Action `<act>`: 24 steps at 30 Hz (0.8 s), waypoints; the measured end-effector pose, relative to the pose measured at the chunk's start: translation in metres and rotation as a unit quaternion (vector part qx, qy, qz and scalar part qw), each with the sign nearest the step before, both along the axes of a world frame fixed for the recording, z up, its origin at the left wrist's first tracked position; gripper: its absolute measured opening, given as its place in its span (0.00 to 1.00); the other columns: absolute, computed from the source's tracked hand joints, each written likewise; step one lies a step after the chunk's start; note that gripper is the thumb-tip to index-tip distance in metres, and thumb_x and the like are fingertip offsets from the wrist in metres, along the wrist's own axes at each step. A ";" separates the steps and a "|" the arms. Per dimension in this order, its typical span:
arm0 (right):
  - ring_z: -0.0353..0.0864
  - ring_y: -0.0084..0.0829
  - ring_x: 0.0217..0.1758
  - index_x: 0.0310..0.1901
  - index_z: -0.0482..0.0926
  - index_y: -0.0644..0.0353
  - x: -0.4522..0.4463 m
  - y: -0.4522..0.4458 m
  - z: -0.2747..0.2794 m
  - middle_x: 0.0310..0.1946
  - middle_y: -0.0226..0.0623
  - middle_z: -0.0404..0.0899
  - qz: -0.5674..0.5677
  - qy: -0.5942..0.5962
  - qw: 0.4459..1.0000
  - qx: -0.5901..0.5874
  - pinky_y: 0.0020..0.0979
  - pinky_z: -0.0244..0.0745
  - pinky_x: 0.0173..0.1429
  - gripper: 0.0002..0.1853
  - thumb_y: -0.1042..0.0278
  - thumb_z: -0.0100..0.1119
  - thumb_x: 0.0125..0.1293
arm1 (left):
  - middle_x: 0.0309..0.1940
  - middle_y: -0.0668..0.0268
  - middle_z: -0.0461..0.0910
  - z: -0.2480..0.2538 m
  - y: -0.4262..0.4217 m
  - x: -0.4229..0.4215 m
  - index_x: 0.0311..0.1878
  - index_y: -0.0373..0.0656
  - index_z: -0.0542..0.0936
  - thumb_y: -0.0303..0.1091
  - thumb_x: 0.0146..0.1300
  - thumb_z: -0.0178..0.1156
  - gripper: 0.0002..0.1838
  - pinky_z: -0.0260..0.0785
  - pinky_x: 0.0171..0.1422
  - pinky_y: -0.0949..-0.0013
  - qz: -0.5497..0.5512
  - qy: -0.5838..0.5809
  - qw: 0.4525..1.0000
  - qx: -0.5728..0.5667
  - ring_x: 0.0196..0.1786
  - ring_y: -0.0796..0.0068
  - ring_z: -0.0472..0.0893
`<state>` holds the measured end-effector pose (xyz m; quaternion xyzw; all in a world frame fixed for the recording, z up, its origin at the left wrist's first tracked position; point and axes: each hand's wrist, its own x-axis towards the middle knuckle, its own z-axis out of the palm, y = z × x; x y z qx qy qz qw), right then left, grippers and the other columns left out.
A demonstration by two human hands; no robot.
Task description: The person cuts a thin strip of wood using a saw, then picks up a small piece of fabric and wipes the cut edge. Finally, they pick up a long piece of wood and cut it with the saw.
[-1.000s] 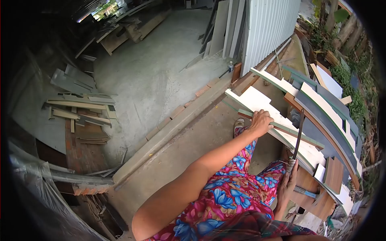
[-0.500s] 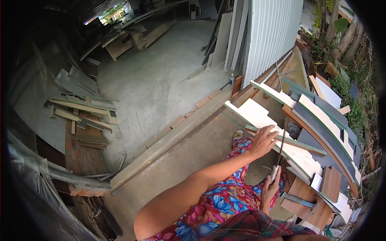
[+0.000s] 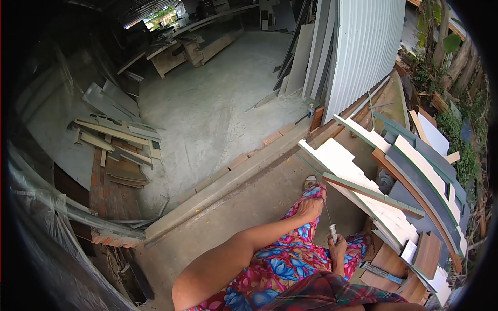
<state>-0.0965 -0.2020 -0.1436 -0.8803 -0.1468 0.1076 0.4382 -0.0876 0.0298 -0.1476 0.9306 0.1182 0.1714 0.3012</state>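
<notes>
My right hand (image 3: 337, 249) grips a knife by its pale wrapped handle (image 3: 333, 230), low over my lap. The long thin blade (image 3: 326, 205) points away from me and appears almost edge-on. My left hand (image 3: 310, 208) is over my flowered trouser leg near the knee, just left of the blade; its fingers are too indistinct to tell whether they are closed. A narrow green-edged strip (image 3: 373, 195) lies across white cut boards (image 3: 337, 158) to the right of both hands, with neither hand touching it.
Curved board offcuts (image 3: 423, 199) are piled at the right. A hammer (image 3: 383, 273) lies on brown boards beside my lap. A low concrete curb (image 3: 223, 181) crosses in front of me. More offcuts (image 3: 116, 137) lie at the left, and a corrugated metal sheet (image 3: 365, 52) stands at the back.
My left hand has moved off the boards, left and down to my trouser leg. My right hand has shifted left with the knife, away from the boards. The view has turned slightly left.
</notes>
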 end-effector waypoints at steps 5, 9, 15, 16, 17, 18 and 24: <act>0.79 0.45 0.24 0.34 0.80 0.70 0.008 -0.002 -0.014 0.23 0.54 0.79 -0.005 0.017 1.000 -0.026 0.42 0.72 0.34 0.16 0.61 0.68 0.60 | 0.25 0.53 0.82 0.008 0.007 -0.002 0.34 0.43 0.80 0.41 0.66 0.59 0.12 0.73 0.36 0.49 0.010 0.005 1.000 0.017 0.31 0.50 0.83; 0.81 0.48 0.27 0.35 0.80 0.70 0.009 -0.003 -0.012 0.24 0.55 0.80 -0.004 0.031 0.999 -0.038 0.44 0.73 0.36 0.16 0.62 0.68 0.60 | 0.25 0.54 0.82 0.009 0.011 -0.005 0.34 0.43 0.80 0.41 0.65 0.61 0.11 0.73 0.37 0.50 0.014 0.006 1.000 0.008 0.31 0.51 0.83; 0.81 0.48 0.27 0.35 0.80 0.70 0.010 -0.003 -0.017 0.24 0.56 0.80 0.001 0.031 0.999 -0.035 0.44 0.73 0.36 0.17 0.61 0.68 0.60 | 0.25 0.55 0.82 0.011 0.012 -0.007 0.34 0.42 0.81 0.41 0.64 0.62 0.11 0.74 0.37 0.50 0.021 0.008 1.000 0.006 0.31 0.51 0.83; 0.81 0.48 0.27 0.35 0.80 0.70 0.010 -0.004 -0.018 0.24 0.56 0.80 0.002 0.029 0.999 -0.036 0.44 0.73 0.36 0.17 0.61 0.68 0.60 | 0.25 0.54 0.82 0.012 0.011 -0.007 0.35 0.42 0.81 0.41 0.64 0.62 0.11 0.74 0.37 0.50 0.019 0.010 1.000 0.006 0.31 0.51 0.83; 0.81 0.48 0.27 0.35 0.80 0.70 0.010 -0.005 -0.019 0.24 0.56 0.80 0.003 0.027 0.999 -0.036 0.44 0.73 0.36 0.17 0.61 0.68 0.61 | 0.25 0.54 0.82 0.012 0.010 -0.007 0.35 0.42 0.81 0.41 0.64 0.62 0.11 0.74 0.37 0.50 0.016 0.013 1.000 0.005 0.31 0.51 0.83; 0.81 0.48 0.26 0.35 0.80 0.70 0.010 -0.005 -0.018 0.24 0.55 0.80 0.004 0.024 0.999 -0.037 0.43 0.73 0.36 0.17 0.61 0.68 0.61 | 0.26 0.54 0.82 0.011 0.008 -0.007 0.35 0.42 0.81 0.41 0.64 0.62 0.11 0.74 0.37 0.50 0.011 0.010 1.000 0.004 0.31 0.51 0.83; 0.80 0.46 0.25 0.36 0.80 0.70 0.008 -0.006 -0.010 0.23 0.54 0.79 0.002 0.018 0.999 -0.050 0.43 0.73 0.36 0.16 0.61 0.68 0.61 | 0.26 0.53 0.82 0.009 0.006 -0.007 0.34 0.42 0.80 0.40 0.64 0.62 0.11 0.74 0.38 0.49 -0.005 0.015 1.000 0.000 0.32 0.50 0.83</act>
